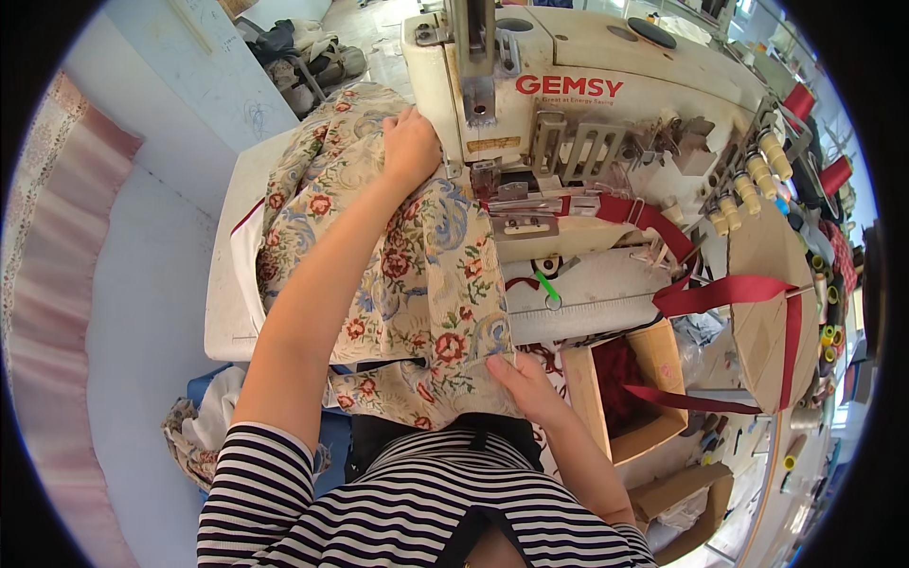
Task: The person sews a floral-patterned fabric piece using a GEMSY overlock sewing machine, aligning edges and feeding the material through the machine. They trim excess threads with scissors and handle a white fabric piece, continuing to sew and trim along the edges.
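Note:
A cream floral fabric (379,256) with red roses and blue scrolls spreads over the white machine table and hangs down toward my lap. At its far end, beside the head of the industrial sewing machine (606,85), my left hand (413,150) is closed on the cloth, its fingertips partly hidden. My right hand (528,386) pinches the near right edge of the cloth, thumb on top and fingers underneath. Dark red binding tape (620,210) runs through a metal guide toward the needle area, close to the fabric's right edge. The needle itself is hard to make out.
Right of the machine, a cardboard disc (772,293) carries red tape. Cones of thread (762,175) stand behind it. Below is an open wooden box (672,398) with dark red material. A green-handled tool (546,286) lies on the machine bed. A pink curtain (71,312) hangs left.

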Tool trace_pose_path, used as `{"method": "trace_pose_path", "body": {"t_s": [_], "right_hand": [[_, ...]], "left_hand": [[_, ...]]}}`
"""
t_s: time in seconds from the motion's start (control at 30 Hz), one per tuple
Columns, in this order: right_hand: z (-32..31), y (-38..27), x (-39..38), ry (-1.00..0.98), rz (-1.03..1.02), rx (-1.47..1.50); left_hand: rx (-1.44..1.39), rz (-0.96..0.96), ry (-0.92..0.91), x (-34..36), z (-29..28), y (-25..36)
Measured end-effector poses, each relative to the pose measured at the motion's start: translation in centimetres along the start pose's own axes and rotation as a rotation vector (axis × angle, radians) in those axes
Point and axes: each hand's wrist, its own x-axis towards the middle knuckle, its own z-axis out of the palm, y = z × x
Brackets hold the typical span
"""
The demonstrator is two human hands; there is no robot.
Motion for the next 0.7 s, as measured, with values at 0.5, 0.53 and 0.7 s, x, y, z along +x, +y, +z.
{"method": "trace_pose_path", "body": {"t_s": [0.5, 0.53, 0.7], "right_hand": [[0.1, -2.4, 1.6, 0.086, -0.035, -0.225], [-0.2, -1.5, 0.8, 0.084, -0.055, -0.287], [0.5, -0.6, -2.8, -0.030, 0.175, -0.518]], "left_hand": [[0.438, 0.153, -0.099, 1.3, -2.5, 2.7], [0.254, 0.095, -0.226, 0.6, -3.2, 4.8], [0.402, 0.235, -0.256, -3.2, -4.7, 7.3]]}}
